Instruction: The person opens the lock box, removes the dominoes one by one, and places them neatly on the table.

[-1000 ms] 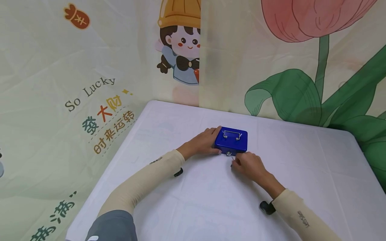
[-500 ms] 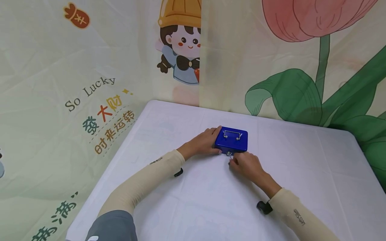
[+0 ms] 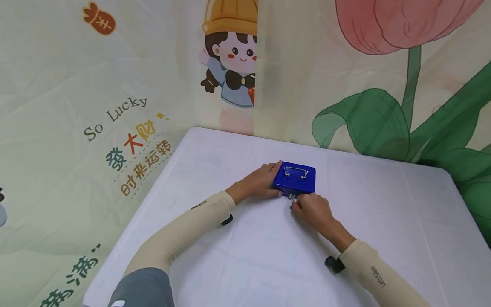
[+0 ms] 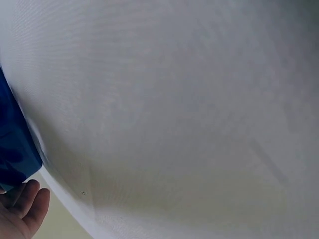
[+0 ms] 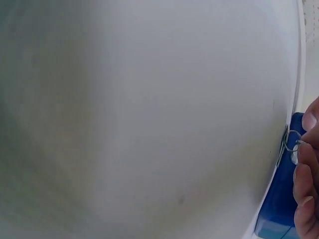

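A small blue metal cash box [image 3: 295, 184] lies on the white-covered table, its wire handle [image 3: 295, 171] on the lid and a round silver lock [image 3: 291, 196] on the front side. My left hand [image 3: 262, 181] holds the box's left end, thumb at the front corner and fingers towards the back corner. At the lock, my right hand [image 3: 315, 211] pinches a small key, mostly covered by the fingers. In the right wrist view a thin key ring [image 5: 286, 141] hangs by the curled fingertips, close against the box front. How deep the key sits in the lock is hidden.
The white tablecloth [image 3: 245, 256] spreads around the box. Printed curtains [image 3: 284, 76] stand behind and to the left of the table. A dark wrist camera [image 3: 335, 265] hangs under the right forearm, and another [image 3: 227, 220] under the left.
My right hand has shifted slightly left along the box front, bringing the key closer to the lock. The left hand and the cash box have stayed put.
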The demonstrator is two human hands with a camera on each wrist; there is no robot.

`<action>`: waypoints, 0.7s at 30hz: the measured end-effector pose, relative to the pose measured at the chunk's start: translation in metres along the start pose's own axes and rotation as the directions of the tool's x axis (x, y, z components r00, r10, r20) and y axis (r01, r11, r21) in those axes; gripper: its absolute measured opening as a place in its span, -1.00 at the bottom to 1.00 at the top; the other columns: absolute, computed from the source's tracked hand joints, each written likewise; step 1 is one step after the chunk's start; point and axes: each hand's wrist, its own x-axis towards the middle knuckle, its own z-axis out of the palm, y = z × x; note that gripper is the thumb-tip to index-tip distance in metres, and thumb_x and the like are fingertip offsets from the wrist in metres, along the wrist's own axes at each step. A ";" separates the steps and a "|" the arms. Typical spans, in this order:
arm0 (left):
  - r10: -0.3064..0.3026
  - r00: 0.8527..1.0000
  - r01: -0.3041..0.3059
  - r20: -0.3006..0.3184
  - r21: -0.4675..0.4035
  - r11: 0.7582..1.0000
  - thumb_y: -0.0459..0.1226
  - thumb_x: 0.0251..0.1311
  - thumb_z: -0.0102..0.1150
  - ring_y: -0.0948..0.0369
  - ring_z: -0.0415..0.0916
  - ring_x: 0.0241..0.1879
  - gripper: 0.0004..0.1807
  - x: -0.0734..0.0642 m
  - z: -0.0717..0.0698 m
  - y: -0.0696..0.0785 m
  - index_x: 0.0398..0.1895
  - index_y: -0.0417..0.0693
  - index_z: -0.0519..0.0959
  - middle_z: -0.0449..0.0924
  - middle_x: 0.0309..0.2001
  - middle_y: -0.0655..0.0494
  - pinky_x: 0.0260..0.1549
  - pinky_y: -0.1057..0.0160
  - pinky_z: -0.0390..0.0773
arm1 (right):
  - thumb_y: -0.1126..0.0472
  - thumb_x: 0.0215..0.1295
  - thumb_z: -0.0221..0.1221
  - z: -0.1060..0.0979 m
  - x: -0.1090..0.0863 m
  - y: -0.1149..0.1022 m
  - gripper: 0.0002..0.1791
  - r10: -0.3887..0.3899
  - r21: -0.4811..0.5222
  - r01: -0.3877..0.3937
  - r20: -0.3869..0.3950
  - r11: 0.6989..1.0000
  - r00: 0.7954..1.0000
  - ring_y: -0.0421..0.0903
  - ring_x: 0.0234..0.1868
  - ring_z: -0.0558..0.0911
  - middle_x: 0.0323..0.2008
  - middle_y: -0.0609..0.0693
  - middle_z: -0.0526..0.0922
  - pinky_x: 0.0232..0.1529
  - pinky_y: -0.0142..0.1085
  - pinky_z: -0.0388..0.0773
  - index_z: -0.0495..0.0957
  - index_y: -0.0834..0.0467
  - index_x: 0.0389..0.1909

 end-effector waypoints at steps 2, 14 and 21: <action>-0.001 1.000 0.001 0.005 -0.014 1.000 0.18 0.23 0.26 -0.04 0.20 0.46 0.18 0.000 0.000 0.001 0.62 -0.18 -0.21 0.14 0.52 -0.20 0.42 0.02 0.29 | 0.17 0.26 0.34 0.000 0.000 -0.002 -0.80 0.023 -0.001 -0.023 0.011 1.000 1.000 -0.18 -0.65 0.42 -0.72 -0.09 0.50 -0.58 -0.35 0.39 0.71 0.23 -0.46; -0.021 1.000 0.021 0.007 -0.001 1.000 0.19 0.23 0.25 -0.03 0.19 0.46 0.18 0.000 0.002 0.001 0.62 -0.16 -0.21 0.13 0.52 -0.18 0.43 0.03 0.28 | 0.11 0.30 0.33 -0.001 0.002 -0.013 -0.76 0.049 0.008 -0.050 0.050 0.999 0.998 -0.18 -0.66 0.40 -0.77 -0.12 0.40 -0.59 -0.36 0.30 0.74 0.21 -0.44; -0.025 1.000 0.025 0.011 0.002 1.000 0.19 0.23 0.25 -0.03 0.19 0.46 0.18 -0.001 0.001 0.001 0.62 -0.17 -0.21 0.14 0.52 -0.19 0.43 0.04 0.27 | 0.09 0.28 0.35 0.000 0.003 -0.015 -0.75 0.033 0.007 -0.033 0.061 0.999 0.998 -0.19 -0.66 0.42 -0.75 -0.12 0.44 -0.58 -0.38 0.33 0.76 0.22 -0.39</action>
